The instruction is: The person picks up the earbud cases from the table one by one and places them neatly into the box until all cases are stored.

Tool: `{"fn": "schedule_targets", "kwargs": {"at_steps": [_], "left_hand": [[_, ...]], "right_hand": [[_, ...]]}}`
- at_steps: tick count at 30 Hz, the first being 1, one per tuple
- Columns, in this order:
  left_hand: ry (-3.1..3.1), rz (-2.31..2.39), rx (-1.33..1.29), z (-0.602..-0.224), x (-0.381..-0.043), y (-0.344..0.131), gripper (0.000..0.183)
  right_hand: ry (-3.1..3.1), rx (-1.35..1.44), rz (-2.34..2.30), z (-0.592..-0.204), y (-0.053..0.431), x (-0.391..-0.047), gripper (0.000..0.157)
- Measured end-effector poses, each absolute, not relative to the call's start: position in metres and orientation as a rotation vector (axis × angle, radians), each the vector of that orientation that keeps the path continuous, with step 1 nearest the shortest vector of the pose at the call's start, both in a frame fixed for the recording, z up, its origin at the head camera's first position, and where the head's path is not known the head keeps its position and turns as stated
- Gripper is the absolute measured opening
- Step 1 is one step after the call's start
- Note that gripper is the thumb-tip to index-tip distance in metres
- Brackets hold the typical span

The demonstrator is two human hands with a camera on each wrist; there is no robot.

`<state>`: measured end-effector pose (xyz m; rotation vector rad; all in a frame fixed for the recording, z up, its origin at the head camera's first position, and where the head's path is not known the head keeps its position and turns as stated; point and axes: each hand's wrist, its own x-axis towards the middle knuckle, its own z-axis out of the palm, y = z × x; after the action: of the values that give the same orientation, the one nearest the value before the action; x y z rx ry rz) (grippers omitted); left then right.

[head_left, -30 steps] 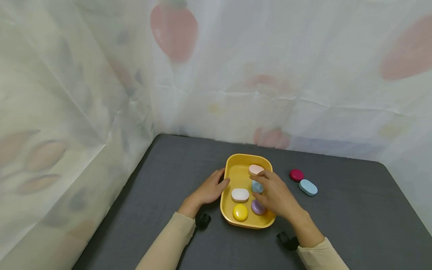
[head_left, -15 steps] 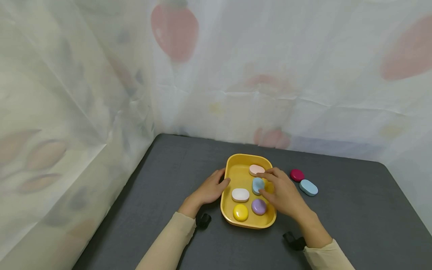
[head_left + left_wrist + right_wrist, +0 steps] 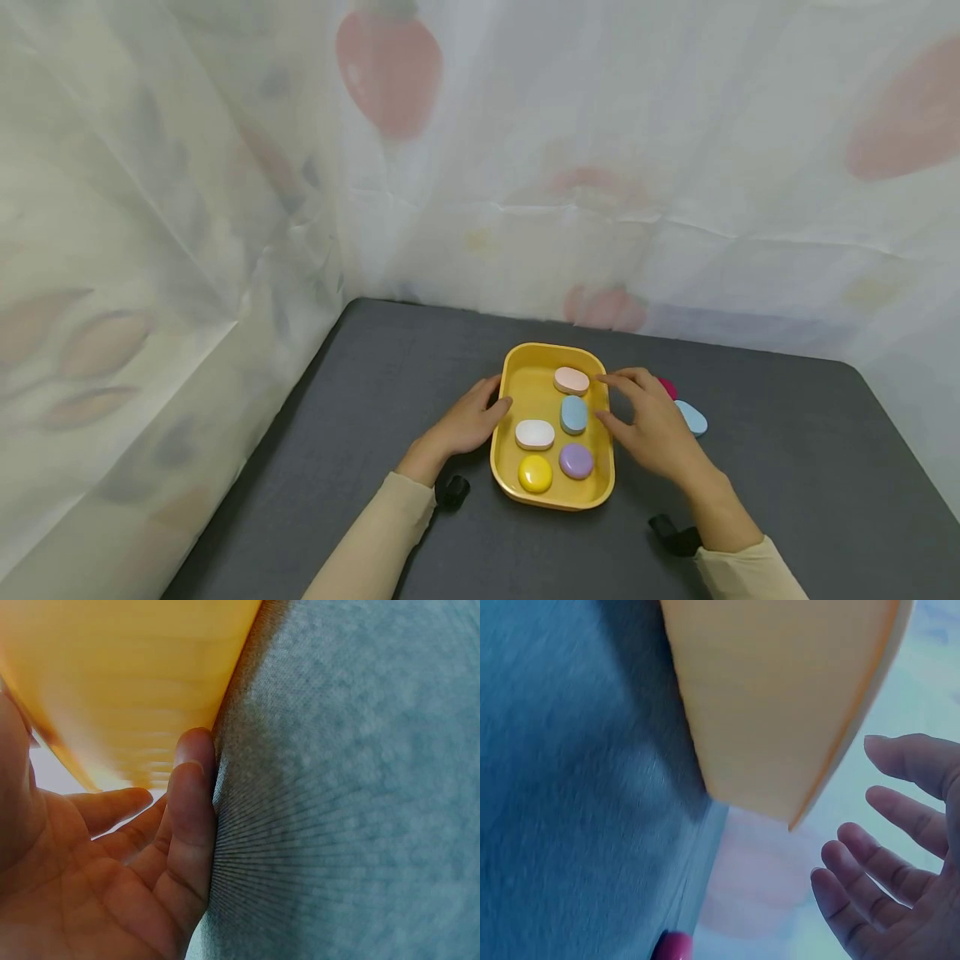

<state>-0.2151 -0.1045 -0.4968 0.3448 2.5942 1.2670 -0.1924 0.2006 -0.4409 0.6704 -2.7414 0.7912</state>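
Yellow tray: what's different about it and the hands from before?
The right hand moved right, from the inner blue piece to the right rim of the yellow tray. It now partly hides the red piece and outer blue piece. I can't tell whether it let anything go. The left hand and all five inner pieces stayed put.

Left hand (image 3: pixel 463 421) grips, thumb (image 3: pixel 498 408) apart from fingers (image 3: pixel 190 814); right hand (image 3: pixel 654 427) hovers, fingers loosely spread
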Motion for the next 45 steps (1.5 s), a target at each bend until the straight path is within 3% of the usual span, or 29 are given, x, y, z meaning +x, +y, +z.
{"fn": "schedule_targets", "kwargs": {"at_steps": [18,45], "left_hand": [[2.587,1.276,0.347,-0.496,-0.215,-0.104,0.061],[2.582,1.271,0.354,-0.496,-0.214,-0.105,0.061]], "right_hand": [[-2.827,0.504,0.727,-0.446,0.234,-0.196,0.058],[-2.971,0.328,0.614,-0.459,0.267,-0.196,0.055]]}}
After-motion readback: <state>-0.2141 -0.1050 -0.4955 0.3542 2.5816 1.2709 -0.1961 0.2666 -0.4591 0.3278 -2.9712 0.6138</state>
